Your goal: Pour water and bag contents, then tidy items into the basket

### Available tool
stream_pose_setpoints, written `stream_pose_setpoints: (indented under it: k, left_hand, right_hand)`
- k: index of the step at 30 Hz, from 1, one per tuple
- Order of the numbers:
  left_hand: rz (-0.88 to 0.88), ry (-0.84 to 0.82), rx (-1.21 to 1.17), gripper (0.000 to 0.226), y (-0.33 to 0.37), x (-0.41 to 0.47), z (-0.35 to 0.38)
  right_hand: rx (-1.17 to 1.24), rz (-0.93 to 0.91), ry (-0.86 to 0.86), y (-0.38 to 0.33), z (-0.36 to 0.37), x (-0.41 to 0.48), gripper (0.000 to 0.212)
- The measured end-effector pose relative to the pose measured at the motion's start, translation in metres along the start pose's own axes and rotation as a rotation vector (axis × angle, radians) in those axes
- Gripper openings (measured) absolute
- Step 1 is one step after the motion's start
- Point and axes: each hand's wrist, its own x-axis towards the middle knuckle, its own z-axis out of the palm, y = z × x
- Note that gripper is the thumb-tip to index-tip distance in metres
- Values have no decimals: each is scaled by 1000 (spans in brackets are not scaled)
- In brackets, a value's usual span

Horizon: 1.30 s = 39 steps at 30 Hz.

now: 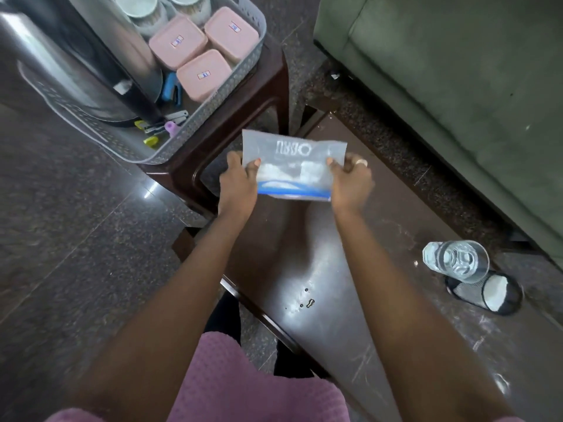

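Observation:
I hold a clear zip bag (292,166) with a blue seal strip and white contents above the dark table (320,269). My left hand (239,181) pinches its left edge and my right hand (350,178) pinches its right edge; the seal strip faces me. A glass of water (457,260) stands at the table's right side, beside a black mesh cup (487,295) holding something white. The grey basket (189,126) sits on a small dark stool (243,117) at the upper left.
In the basket are three pink lidded boxes (204,47), a steel kettle (70,59), pale round tubs (143,7), a blue item and small staplers (161,123). A green sofa (457,71) lies to the right. The floor is dark stone.

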Motion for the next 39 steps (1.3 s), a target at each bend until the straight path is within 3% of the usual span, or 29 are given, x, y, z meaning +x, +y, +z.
stream_pose_setpoints:
  k: [3,6,9,11,16,22,26,30,33,36,39]
  left_hand:
    - [38,247,-165,28,34,21,-28]
    - [98,418,-335,38,60,40,-54]
    - [62,508,-297,31,72,60,-72]
    - [28,483,-262,22,72,77,-81]
    - [-54,281,-195,33,60,114,-90]
    - [-156,124,-60,54,48,135,-86]
    - [-266,70,-129,57,43,144,-83]
    - [-340,38,-157,59,42,146,-81]
    - [-363,46,-74,59,47,143,-78]
    - [-412,80,71,63,57,134,-71]
    - [-267,251,170,58,69,108,-58]
  right_hand:
    - [67,-179,-61,-57,5,14,25]
    - [116,-275,-263,-106,22,26,34]
    - [167,-296,-471,-142,45,37,48]
    - [132,-323,-512,-160,60,45,53]
    - [-272,-575,-461,-199,103,71,52]
    - [-538,-719,-438,-209,145,94,50]
    - [-659,-766,-484,-201,167,96,56]
    - [-848,-953,-287,-187,178,94,47]
    - [-849,-897,-216,-179,180,86,46]
    - [-693,-885,-147,-175,171,75,46]
    - [-482,-907,-37,-157,154,59,40]
